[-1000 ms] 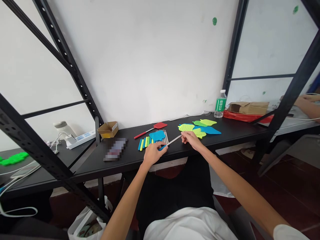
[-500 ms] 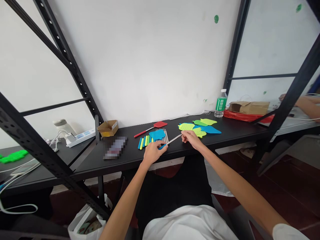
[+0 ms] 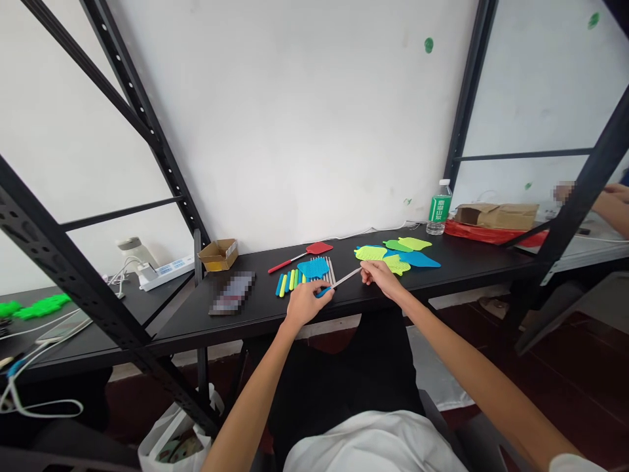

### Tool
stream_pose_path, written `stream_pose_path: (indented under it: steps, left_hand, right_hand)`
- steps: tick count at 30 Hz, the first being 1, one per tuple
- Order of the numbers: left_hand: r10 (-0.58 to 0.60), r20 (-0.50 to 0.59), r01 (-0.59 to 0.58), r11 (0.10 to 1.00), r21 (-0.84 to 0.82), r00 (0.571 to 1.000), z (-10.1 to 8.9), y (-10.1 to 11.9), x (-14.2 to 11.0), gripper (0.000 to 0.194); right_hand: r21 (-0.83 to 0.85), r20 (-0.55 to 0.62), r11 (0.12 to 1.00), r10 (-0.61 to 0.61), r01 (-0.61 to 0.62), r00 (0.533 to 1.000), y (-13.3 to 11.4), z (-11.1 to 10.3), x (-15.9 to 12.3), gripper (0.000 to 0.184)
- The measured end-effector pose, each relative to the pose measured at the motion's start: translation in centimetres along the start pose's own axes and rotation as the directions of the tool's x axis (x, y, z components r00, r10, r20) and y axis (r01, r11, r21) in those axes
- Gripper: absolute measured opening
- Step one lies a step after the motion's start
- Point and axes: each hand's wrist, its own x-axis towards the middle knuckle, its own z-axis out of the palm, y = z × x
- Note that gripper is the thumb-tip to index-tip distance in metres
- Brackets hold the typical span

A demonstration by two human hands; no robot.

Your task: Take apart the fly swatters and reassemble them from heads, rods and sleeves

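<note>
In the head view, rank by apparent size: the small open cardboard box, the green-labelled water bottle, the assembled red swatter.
1. assembled red swatter, longest by far.
2 and 3. small open cardboard box and green-labelled water bottle look alike in extent; the bottle stands farther back, so no ranking.

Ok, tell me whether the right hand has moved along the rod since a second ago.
No. The right hand pinches the rod beside the yellow-green swatter heads, as before.

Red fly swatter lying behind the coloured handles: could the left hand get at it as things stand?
Probably yes: the red fly swatter lies uncovered, but the left hand already grips a blue-handled metal rod.
</note>
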Motion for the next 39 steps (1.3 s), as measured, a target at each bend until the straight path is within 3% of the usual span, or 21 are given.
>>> stream_pose_path:
  steps: [39]
  left_hand:
    - [0.026,0.007,-0.026,1.000,0.015,1.000,-0.06,-0.01,0.06,0.032]
  right_hand:
    - [-0.017,-0.005,1.000,-0.019,0.019,1.000,0.04,0.06,-0.04,0.045]
